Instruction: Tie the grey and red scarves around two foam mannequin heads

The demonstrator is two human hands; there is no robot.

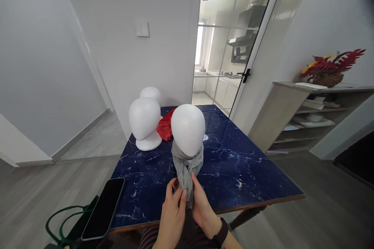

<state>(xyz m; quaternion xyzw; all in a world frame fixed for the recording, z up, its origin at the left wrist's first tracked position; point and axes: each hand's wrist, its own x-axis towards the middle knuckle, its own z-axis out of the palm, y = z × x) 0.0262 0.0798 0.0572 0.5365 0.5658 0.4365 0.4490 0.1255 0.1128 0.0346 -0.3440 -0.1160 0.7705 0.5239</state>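
A white mannequin head (pixel 188 128) stands upright near the middle of the table. Around its neck lies a grey scarf (pixel 187 163), whose front part hangs down toward the table's near edge. My left hand (pixel 174 204) pinches the hanging part from the left, thumb and fingers closed on the cloth. On the other side, my right hand (pixel 201 204) has its fingers around the same cloth, the thumb lying along its right edge. The scarf's lower end drops between my hands, partly hidden by them.
Two more white mannequin heads (pixel 144 118) stand at the back left of the blue marbled table (pixel 233 167). Beside them lies a red cloth (pixel 166 126). A phone (pixel 103 208) is at the front left, by a dark bag with green handles (pixel 62 218). A shelf (pixel 292 109) stands right.
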